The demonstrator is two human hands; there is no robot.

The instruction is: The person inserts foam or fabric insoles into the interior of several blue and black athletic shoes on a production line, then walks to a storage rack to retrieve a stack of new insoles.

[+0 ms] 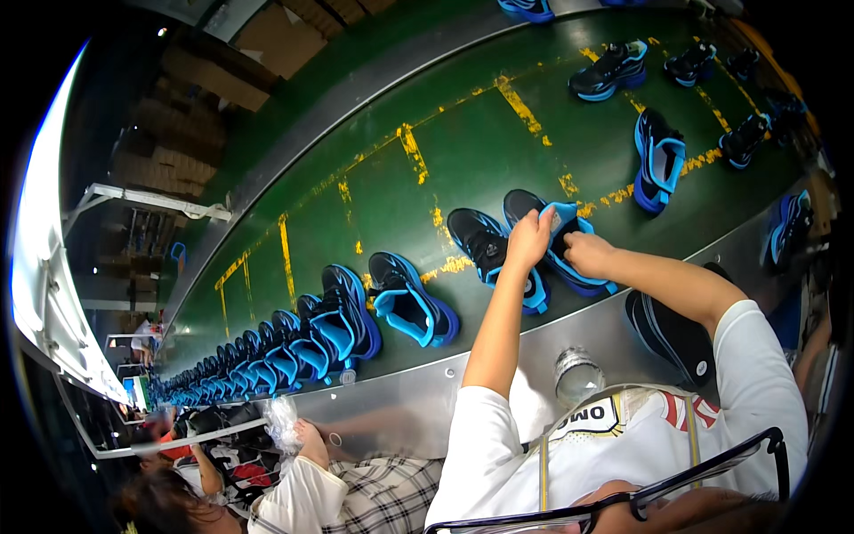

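Observation:
A black sneaker with bright blue lining and sole (559, 258) lies on the green conveyor belt (485, 147) in front of me. My left hand (530, 238) is closed on its raised light-blue tongue. Curled fingers of my right hand (589, 255) grip the shoe's opening on the other side; their tips are partly hidden. Right beside it, a second sneaker (479, 238) of the same kind sits partly behind my left wrist and forearm.
A long row of matching sneakers (350, 311) runs down the belt to the left. More sneakers (659, 162) stand at the right. Along the metal edge (400, 398) are a clear round container (578, 376) and a black object (669, 334). A co-worker's hand (311, 443) is beside clear plastic.

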